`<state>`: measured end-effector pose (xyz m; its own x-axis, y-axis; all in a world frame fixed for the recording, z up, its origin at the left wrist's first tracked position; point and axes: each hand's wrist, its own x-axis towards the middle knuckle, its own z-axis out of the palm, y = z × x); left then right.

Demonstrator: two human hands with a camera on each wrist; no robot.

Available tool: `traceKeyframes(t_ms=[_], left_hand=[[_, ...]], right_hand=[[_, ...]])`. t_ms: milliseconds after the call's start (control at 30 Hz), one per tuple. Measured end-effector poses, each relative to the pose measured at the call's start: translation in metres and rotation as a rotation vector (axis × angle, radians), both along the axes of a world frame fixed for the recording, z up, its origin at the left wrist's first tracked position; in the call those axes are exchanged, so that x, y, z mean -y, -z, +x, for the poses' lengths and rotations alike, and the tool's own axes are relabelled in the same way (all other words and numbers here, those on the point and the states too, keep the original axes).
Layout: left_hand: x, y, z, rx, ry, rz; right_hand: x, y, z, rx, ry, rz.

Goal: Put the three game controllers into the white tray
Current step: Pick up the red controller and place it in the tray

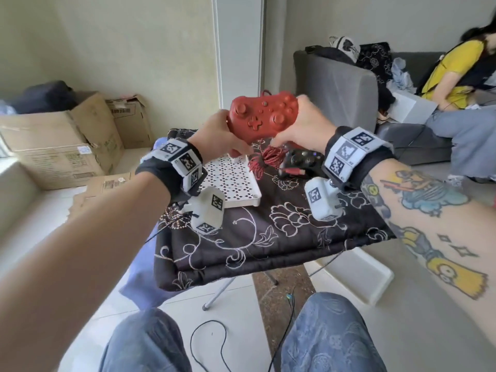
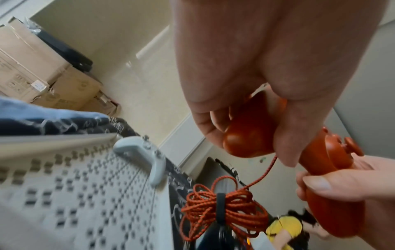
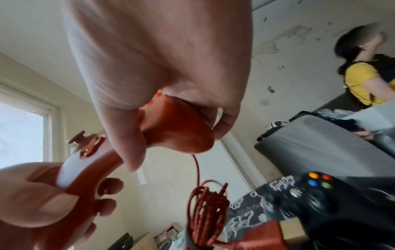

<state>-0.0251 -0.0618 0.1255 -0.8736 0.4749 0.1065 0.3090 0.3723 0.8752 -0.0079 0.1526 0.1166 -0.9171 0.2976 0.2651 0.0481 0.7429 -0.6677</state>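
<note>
While both hands keep the red controller [image 1: 264,118] up in the air over the far part of the tabletop [image 1: 268,232], the thing most likely to cause trouble is its cable bundle [image 1: 264,159], which dangles loose below it on a single strand. The left hand [image 1: 218,135] has its fingers curled round the left grip and the right hand [image 1: 304,127] is wrapped round the right grip, so the body itself looks secure. The bundle, though, hangs down between the white tray [image 1: 233,181] and the black controller [image 1: 302,161], close to both. If the red one is swung across toward the tray, I'd guess the cord could drag over the black controller or catch on the tray's near wall and end up draped outside the rim.

In the left wrist view a white controller [image 2: 142,155] already lies at the far end of the tray, touching its wall, so the open perforated floor nearer the person is the free spot. A careless drop could knock that one or land half on the rim.

Room is tight on the right: the black controller sits near the tabletop's far right side, with a grey sofa [image 1: 346,92] just beyond. The embroidered cloth [image 1: 295,218] hangs over the front edge, and a snagged cord might tug it. Above the tray nothing blocks a straight descent.
</note>
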Motion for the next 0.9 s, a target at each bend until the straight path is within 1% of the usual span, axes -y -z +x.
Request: traceKeyframes(t_ms=[67, 133, 233, 333, 400, 500, 600, 700, 767, 900], left_hand=[[0.008, -0.010, -0.012, -0.022, -0.046, 0.030], [0.015, -0.014, -0.024, -0.029, -0.058, 0.034], [0.030, -0.013, -0.044, -0.030, -0.105, -0.012], [0.042, -0.005, -0.064, -0.021, -0.121, -0.102], [0.046, -0.002, -0.081, -0.019, -0.161, -0.117], [0.053, 0.007, -0.108, -0.024, -0.221, -0.087], [0.054, 0.026, -0.124, -0.012, -0.264, -0.080], [0.051, 0.051, -0.135, 0.019, -0.270, -0.145], [0.049, 0.068, -0.145, 0.024, -0.260, -0.208], [0.044, 0.087, -0.158, 0.059, -0.220, -0.312]], right_hand=[[0.016, -0.021, -0.008, -0.011, -0.018, 0.007], [0.029, -0.029, -0.019, 0.011, -0.038, 0.038], [0.044, -0.019, -0.053, 0.061, -0.060, 0.064], [0.068, -0.014, -0.058, 0.098, -0.045, 0.078], [0.069, -0.005, -0.076, 0.107, -0.046, 0.058], [0.080, 0.008, -0.100, 0.052, -0.055, 0.035], [0.088, 0.029, -0.121, 0.045, -0.050, 0.023], [0.085, 0.055, -0.141, 0.114, -0.064, 0.075], [0.079, 0.075, -0.156, 0.200, -0.082, 0.116], [0.070, 0.101, -0.174, 0.291, -0.067, 0.141]])
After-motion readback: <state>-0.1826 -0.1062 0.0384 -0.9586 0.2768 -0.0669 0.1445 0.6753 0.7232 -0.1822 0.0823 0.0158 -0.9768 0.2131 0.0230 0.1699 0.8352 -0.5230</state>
